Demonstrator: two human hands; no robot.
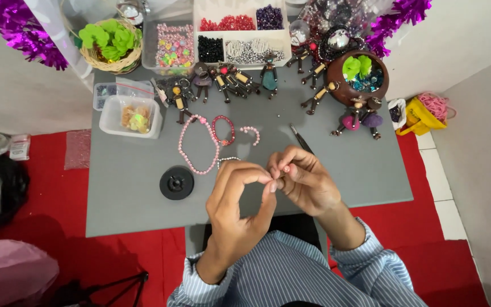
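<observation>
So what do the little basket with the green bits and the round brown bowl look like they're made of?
The basket looks like woven wicker or rattan: tan, matte, with a braided rim. The bowl looks like dark wood or coconut shell, smooth with a slight sheen; the picture can't settle which.

Single view, head-worn camera. Position: above the seated person, looking almost straight down. Facing: forward across the flat grey tabletop point(126, 187) toward the white wall at the far edge. Range: close; the left hand point(235, 204) and right hand point(302, 179) sit low-centre, striped sleeves at the bottom edge. Margins: red floor covering point(35, 187) on both sides. No second view.
</observation>
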